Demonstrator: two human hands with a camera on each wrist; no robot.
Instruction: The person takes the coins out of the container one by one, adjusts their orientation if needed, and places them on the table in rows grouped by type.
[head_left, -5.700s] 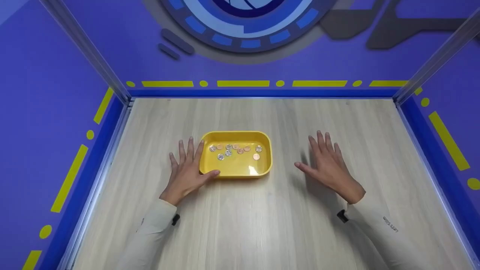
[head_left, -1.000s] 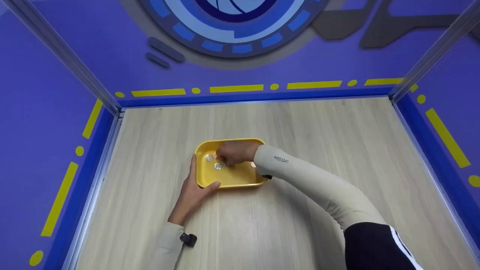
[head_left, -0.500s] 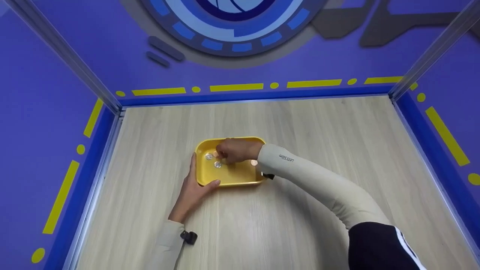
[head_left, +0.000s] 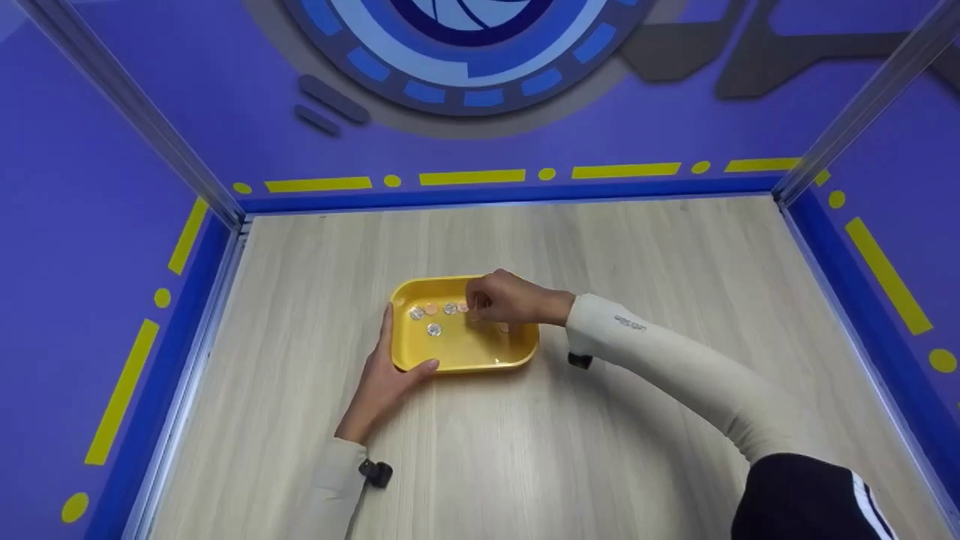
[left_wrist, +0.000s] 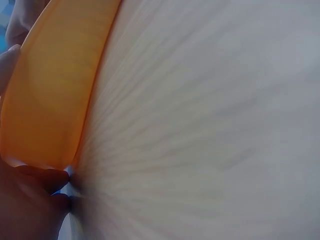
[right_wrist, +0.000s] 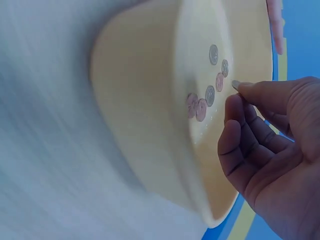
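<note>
On a wood-grain tabletop (head_left: 660, 262), head view: one yellow tray (head_left: 465, 352), rectangular with rounded corners, long axis running left to right across the person's front. Contents, on its floor: silver-coloured coins (head_left: 434, 330) and copper-coloured coins (head_left: 431, 308), mostly in the far left part and lying between the hands; one copper-coloured piece lies apart to the right, partly below the wrist. Left hand (head_left: 384, 386): spread wide about the tray's near left corner, thumb over the near rim, a finger along the left wall, holding the tray. Right hand (head_left: 514, 298): reached in over the right end, fingers bent in narrowly, tips above the floor; the left-hand coins lie leftward of these tips, the outermost silver piece being nearer the left hand, with the wall between. Left wrist view: the tray's outer side wall, fingers at its end with tips at the tabletop; coins out of sight. Right wrist view: the coins in a loose line, at least two copper-coloured ones bunched at one end; thumb and forefinger nearly meeting just beside them. Whether a coin sits between those two tips, cannot tell.
</note>
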